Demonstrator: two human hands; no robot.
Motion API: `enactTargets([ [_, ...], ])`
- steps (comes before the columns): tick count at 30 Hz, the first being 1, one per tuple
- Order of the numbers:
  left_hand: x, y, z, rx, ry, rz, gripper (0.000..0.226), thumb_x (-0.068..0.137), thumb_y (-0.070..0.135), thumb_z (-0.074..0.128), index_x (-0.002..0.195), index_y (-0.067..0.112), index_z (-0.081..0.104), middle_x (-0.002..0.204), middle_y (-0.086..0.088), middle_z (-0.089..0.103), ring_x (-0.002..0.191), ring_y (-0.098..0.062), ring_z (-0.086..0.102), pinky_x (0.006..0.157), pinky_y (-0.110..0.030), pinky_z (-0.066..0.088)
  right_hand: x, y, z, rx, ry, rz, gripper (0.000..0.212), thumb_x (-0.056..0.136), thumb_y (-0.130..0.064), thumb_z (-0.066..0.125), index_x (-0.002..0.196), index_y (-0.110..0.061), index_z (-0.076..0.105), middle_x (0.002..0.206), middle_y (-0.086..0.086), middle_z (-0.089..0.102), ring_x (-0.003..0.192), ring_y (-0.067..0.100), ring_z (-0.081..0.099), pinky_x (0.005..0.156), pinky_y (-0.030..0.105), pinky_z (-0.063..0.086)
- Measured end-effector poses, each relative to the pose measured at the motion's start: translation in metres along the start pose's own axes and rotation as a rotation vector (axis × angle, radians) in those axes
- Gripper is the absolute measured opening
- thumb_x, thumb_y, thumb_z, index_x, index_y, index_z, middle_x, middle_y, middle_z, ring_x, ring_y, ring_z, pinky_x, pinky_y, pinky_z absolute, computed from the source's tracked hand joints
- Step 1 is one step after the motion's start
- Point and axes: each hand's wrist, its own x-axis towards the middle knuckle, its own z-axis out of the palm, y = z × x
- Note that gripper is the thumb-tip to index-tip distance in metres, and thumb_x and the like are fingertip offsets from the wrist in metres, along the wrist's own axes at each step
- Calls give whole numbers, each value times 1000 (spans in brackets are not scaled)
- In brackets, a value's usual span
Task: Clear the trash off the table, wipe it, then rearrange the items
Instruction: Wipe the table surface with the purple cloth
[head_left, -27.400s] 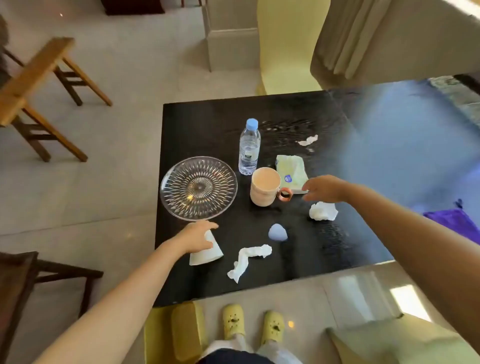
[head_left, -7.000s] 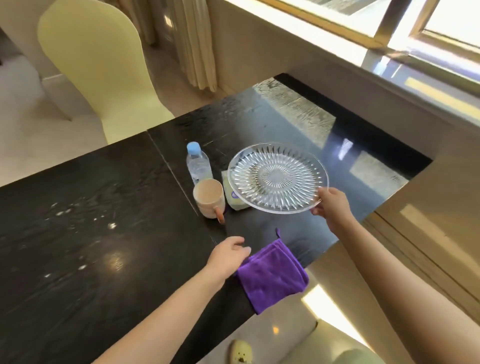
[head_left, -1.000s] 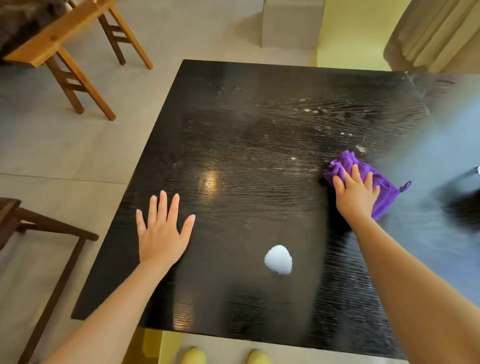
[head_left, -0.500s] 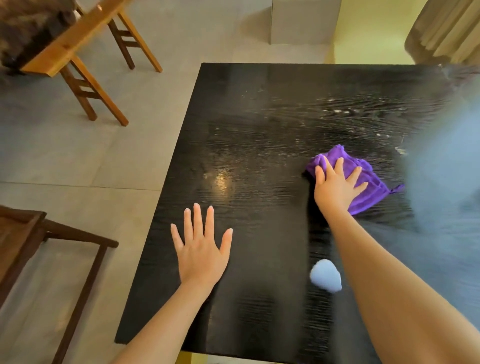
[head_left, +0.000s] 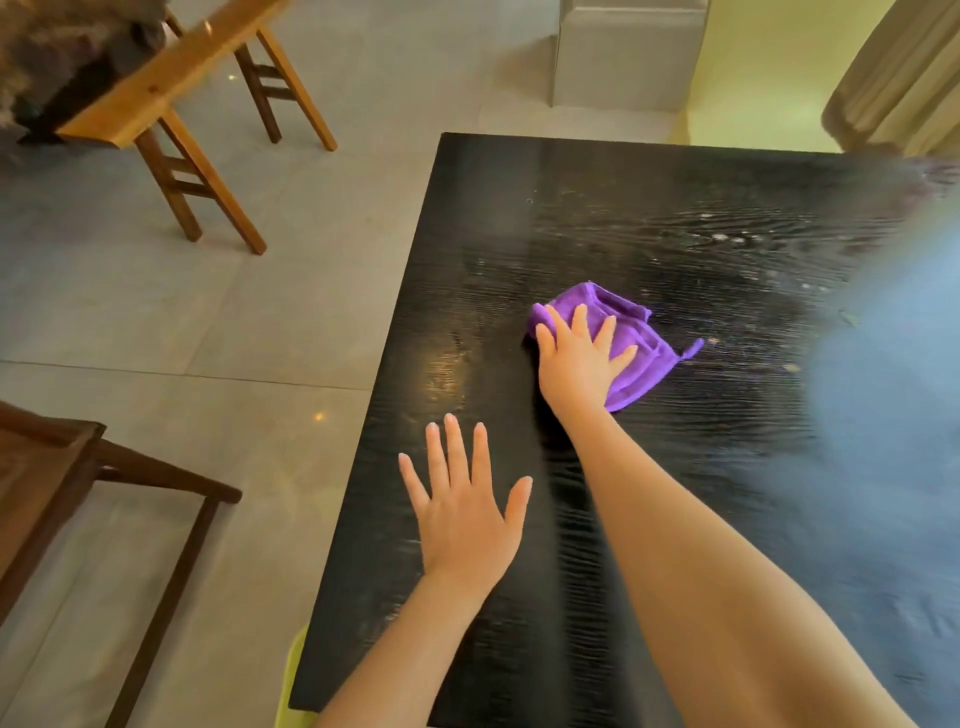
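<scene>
My right hand (head_left: 579, 358) presses flat on a crumpled purple cloth (head_left: 631, 348) near the middle of the black wooden table (head_left: 675, 234), fingers spread over it. My left hand (head_left: 462, 512) rests palm down on the bare table near its left edge, fingers apart and holding nothing. Pale specks and smears show on the far part of the tabletop (head_left: 727, 239). The small pale blue thing seen earlier is hidden behind my right forearm or out of view.
A light wooden stool (head_left: 197, 104) stands on the tiled floor at the far left. A dark wooden chair (head_left: 78, 483) sits at the near left. A yellow chair (head_left: 758, 67) and a curtain (head_left: 893, 78) are beyond the table's far edge.
My right hand has slid the purple cloth leftward across the table towards my left hand. The view has shifted left, and the pale blue thing has dropped out of sight.
</scene>
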Motion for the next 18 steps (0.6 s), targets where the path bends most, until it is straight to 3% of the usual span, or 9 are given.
enactTargets([
  [3, -10, -13, -2, 12, -3, 70, 75, 85, 64, -1, 148, 23, -1, 159, -9, -2, 143, -26, -13, 116, -53, -4, -11, -31, 16, -22, -33, -103, 45, 99, -43, 23, 142, -35, 32, 158, 1, 19, 147, 36, 3, 112, 64, -1],
  [7, -50, -29, -4, -35, 33, 61, 65, 90, 60, 26, 144, 24, 36, 152, -8, 31, 142, -27, 22, 115, -52, 15, -26, -62, 31, -66, -86, -254, 45, 100, -44, 23, 143, -37, 30, 158, 3, 18, 147, 36, 0, 111, 64, -1],
  [12, -79, -41, -1, -21, 3, 38, 66, 89, 60, 26, 142, 23, 39, 150, -8, 35, 139, -29, 29, 112, -50, 14, -48, -60, 37, -98, -183, -422, 62, 91, -65, 14, 146, -39, 21, 160, 0, 14, 148, 32, 1, 113, 62, -2],
  [15, -81, -40, -3, -23, -7, 35, 65, 91, 59, 23, 144, 23, 35, 152, -7, 31, 140, -28, 27, 111, -53, 17, -35, -50, 27, -204, -156, -505, 75, 81, -75, 4, 146, -40, 19, 159, -5, 17, 147, 29, 9, 111, 62, 5],
  [18, -80, -41, -1, -23, -9, 39, 65, 91, 59, 24, 144, 23, 35, 152, -8, 31, 141, -29, 27, 110, -54, 19, -13, -38, 20, -353, -135, -563, 79, 74, -80, 3, 145, -46, 15, 161, -4, 7, 147, 35, -6, 108, 67, -9],
])
